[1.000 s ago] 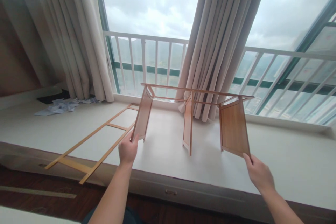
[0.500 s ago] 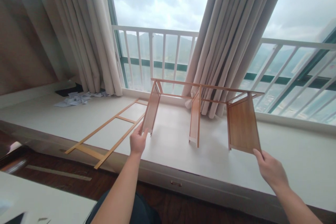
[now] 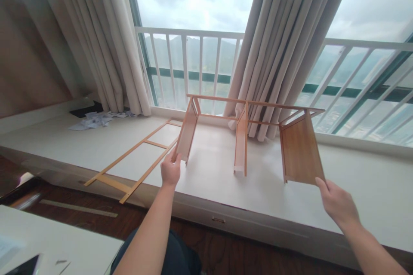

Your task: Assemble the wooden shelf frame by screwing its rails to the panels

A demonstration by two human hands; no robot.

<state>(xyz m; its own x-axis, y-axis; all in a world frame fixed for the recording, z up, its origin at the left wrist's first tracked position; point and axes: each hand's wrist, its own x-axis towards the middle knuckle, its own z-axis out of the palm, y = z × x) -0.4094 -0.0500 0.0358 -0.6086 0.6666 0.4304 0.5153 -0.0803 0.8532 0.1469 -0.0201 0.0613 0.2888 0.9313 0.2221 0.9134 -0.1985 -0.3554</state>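
A light wooden rack [image 3: 245, 107] stands on the white window ledge [image 3: 209, 172], made of three upright panels joined by thin rails on top. My left hand [image 3: 170, 171] grips the bottom front corner of the left panel [image 3: 187, 131]. My right hand [image 3: 337, 203] pinches the lower front corner of the right panel [image 3: 300, 148]. The middle panel [image 3: 240, 144] stands between them, untouched. A second wooden ladder-like frame [image 3: 135, 159] lies flat on the ledge, just left of my left hand.
Beige curtains [image 3: 277, 43] hang behind the rack and at the left [image 3: 106, 43] before a large window with a white railing [image 3: 200, 34]. Crumpled paper [image 3: 93, 120] lies at the ledge's far left. A white tabletop [image 3: 48, 245] sits at bottom left over dark wood flooring.
The view shifted slightly, so the rack sits a bit higher and further right in the picture. Both hands keep their hold on the outer panels' lower corners.
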